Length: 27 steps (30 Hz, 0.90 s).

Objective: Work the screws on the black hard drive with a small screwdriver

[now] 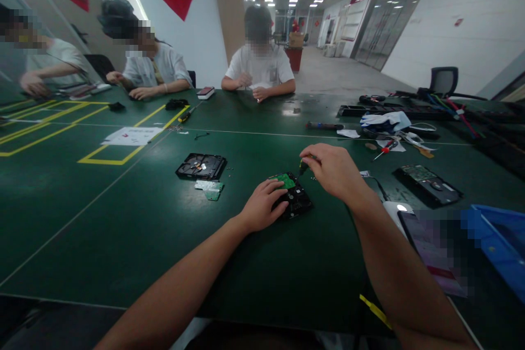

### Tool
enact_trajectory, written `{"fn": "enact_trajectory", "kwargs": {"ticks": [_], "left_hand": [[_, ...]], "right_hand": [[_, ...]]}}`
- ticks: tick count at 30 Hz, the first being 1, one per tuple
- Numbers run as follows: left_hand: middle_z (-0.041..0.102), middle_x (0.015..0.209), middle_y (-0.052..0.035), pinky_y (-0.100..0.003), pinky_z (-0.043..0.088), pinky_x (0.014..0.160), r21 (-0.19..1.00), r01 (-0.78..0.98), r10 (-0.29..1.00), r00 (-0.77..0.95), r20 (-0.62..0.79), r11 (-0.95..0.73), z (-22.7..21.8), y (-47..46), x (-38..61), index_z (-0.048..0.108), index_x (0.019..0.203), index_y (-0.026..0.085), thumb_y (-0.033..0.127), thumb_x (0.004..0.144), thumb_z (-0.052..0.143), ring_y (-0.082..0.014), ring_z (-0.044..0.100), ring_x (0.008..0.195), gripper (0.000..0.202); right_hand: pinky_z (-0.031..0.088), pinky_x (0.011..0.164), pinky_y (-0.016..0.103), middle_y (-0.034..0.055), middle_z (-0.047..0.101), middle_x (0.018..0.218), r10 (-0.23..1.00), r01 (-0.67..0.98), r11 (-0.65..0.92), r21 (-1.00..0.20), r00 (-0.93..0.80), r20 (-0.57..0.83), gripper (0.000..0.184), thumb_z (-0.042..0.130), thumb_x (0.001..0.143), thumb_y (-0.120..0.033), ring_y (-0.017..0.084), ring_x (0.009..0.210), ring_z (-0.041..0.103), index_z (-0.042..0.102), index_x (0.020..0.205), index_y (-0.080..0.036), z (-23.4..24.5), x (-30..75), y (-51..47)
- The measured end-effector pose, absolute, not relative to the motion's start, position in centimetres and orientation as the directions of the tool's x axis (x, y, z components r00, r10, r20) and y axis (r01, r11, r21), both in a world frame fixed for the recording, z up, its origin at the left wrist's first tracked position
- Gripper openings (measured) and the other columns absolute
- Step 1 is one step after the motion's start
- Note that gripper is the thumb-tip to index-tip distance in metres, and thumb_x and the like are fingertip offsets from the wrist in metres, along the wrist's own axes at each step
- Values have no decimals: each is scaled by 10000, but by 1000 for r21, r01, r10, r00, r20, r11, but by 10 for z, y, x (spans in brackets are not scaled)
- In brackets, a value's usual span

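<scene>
Right grip (334,169) closed on a small screwdriver (304,164), tip down at the far edge of the hard drive (298,202). Left grip (262,205) closed over the drive's left end, fingers touching its green circuit board (286,180). Drive lies flat on the desk (164,240), straight ahead of me. Judgement: keep the driver upright, press down before turning, and pin the case firmly. Second opened drive (200,165) and loose board (210,190) lie further left, apart.
</scene>
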<state>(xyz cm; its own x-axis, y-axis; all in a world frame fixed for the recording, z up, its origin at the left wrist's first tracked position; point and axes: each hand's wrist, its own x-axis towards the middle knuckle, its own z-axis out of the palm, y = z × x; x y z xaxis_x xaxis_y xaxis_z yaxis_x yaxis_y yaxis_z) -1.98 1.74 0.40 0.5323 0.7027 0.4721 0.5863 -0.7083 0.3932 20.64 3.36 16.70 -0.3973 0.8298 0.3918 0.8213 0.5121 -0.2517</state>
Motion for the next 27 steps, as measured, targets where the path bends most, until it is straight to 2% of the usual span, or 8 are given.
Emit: {"fn": "enact_trajectory", "kwargs": {"ticks": [3,7,11,18,27], "left_hand": [[636,1453,-128,-620,434,1218,393,587,703,532,472,-708,3,18,-20,659,1388,233,365,1023,635,-333,527,1437,388],[635,1453,-129,-623,430,1221,395,580,699,539,471,-713,3,18,-20,662,1384,231,371,1025,634,-335,525,1439,387],[635,1452,-135,-613,433,1220,392,587,703,535,469,-708,5,17,-20,665,1378,217,363,1027,631,-333,529,1434,382],[633,1456,-139,-620,437,1214,390,583,699,541,467,-713,5,17,-20,665,1373,222,360,1026,630,-335,530,1436,375],[636,1456,-135,-623,429,1222,406,572,700,537,471,-712,7,17,-20,664,1375,230,354,1016,642,-335,533,1434,381]], "right_hand": [[503,924,392,73,792,1123,829,808,522,-274,-404,387,243,553,986,-160,250,1020,715,759,1096,-229,166,207,34],[499,896,394,90,783,1094,839,836,493,-241,-383,387,227,556,984,-157,254,996,712,751,1085,-212,165,207,34],[480,823,381,93,756,1020,864,885,422,-196,-328,382,132,611,1000,-244,251,933,690,735,1020,-203,167,204,33],[423,730,352,69,722,904,864,915,373,-152,-283,417,196,659,1001,-396,228,817,640,697,922,-221,164,204,33],[409,703,358,75,732,873,879,934,337,-115,-269,393,222,635,1011,-396,232,789,655,701,900,-215,166,203,32]]}}
